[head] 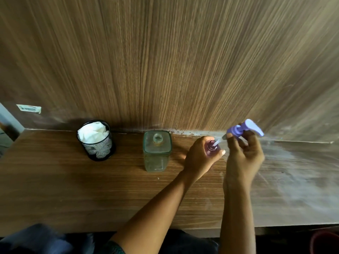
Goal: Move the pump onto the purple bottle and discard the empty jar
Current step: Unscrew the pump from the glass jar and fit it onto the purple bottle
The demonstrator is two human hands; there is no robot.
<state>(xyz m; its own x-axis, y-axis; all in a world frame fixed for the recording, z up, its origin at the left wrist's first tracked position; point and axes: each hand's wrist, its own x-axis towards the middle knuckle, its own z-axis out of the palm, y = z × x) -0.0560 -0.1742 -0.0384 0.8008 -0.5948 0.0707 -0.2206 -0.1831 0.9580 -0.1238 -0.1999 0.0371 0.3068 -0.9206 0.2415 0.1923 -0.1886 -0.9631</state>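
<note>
Two bare hands work at the far right of a wooden table that butts against a wood-grain wall panel. Left hand: fingers wrapped around the purple bottle, which stands on the table near the wall; the hand hides nearly all of the bottle, so only its threaded neck and a sliver of the shoulder show. Right hand: fingertips pinching the collar of the purple pump, held tilted above and to the right of the bottle, spout pointing right. The pump's pale dip tube slants down into the bottle's open mouth; how far it reaches inside cannot be seen. The right hand and pump are slightly blurred.

Just left of the left hand stands the empty jar, a square clear glass one with a round open neck and no cap, upright and apart from both hands. Farther left, a black mesh cup holds crumpled white cloth or paper; which of the two is unclear. A small label is stuck on the wall at the left, its print too small to read. At the bottom edge, dark clothing is cut off, and a reddish rim at the lower right corner is too cropped to identify.
</note>
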